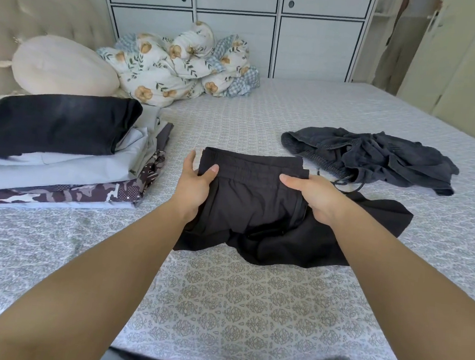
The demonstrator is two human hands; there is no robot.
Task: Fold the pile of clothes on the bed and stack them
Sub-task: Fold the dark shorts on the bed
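From the head camera, a bed (249,295) with a grey patterned sheet fills the room before white cabinets (235,21). The left hand (194,187) and right hand (316,199) each grip a side of black shorts (254,207) lying mid-bed. A folded stack (61,147) sits left, a crumpled dark garment (376,160) right, and a floral quilt (180,65) and cream pillow (65,67) behind.

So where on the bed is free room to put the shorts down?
Bare sheet lies in front of the black shorts, toward the person, and behind them up to the quilt. The left is taken by the stack, the right by the grey garment.
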